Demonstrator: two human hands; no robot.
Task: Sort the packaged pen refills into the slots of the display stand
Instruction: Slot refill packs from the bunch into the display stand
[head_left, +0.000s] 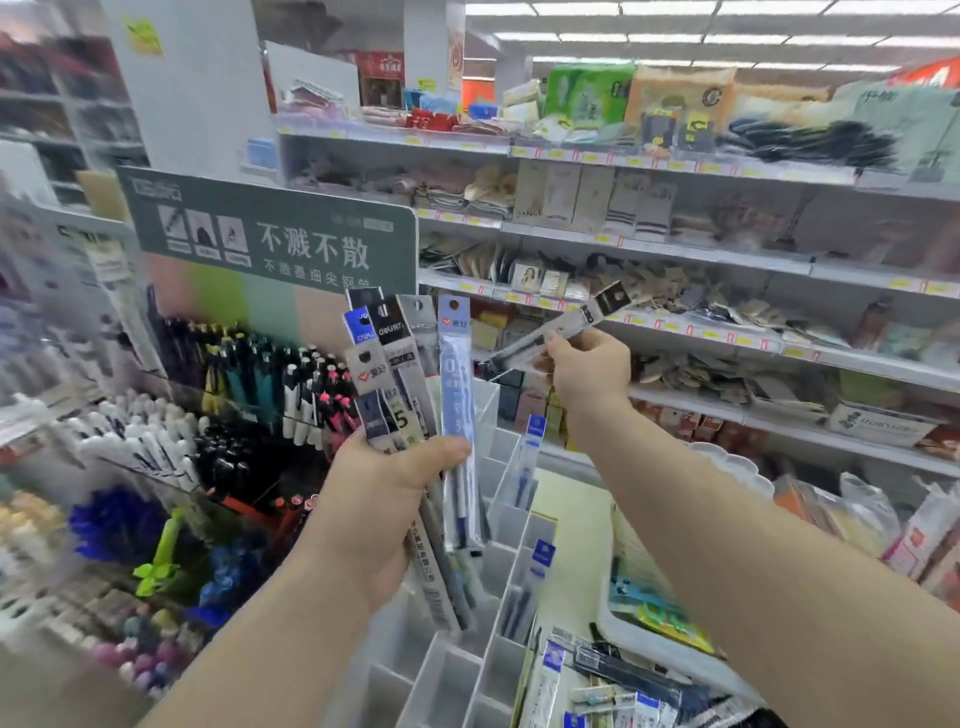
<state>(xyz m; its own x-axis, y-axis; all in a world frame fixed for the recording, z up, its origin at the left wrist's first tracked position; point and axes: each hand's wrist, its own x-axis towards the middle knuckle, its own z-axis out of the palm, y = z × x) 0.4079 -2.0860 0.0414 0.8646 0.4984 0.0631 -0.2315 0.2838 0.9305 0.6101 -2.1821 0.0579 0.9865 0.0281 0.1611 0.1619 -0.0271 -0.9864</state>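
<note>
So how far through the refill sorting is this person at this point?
Early to midway. Done: a few blue-topped packs already stand in the clear slotted stand. In hand: the left hand grips a fanned bunch of refill packs, while the right hand pinches a single pack held up. Left: that bunch, plus loose packs lying lower right; many slots look empty.

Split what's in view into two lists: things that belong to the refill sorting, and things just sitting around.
Belongs to the job:
- fanned bundle of packaged refills, in left hand
- single black-topped refill pack, in right hand
- clear slotted display stand

Just there:
- upright pens
- green sign
- shelves of packets
</note>
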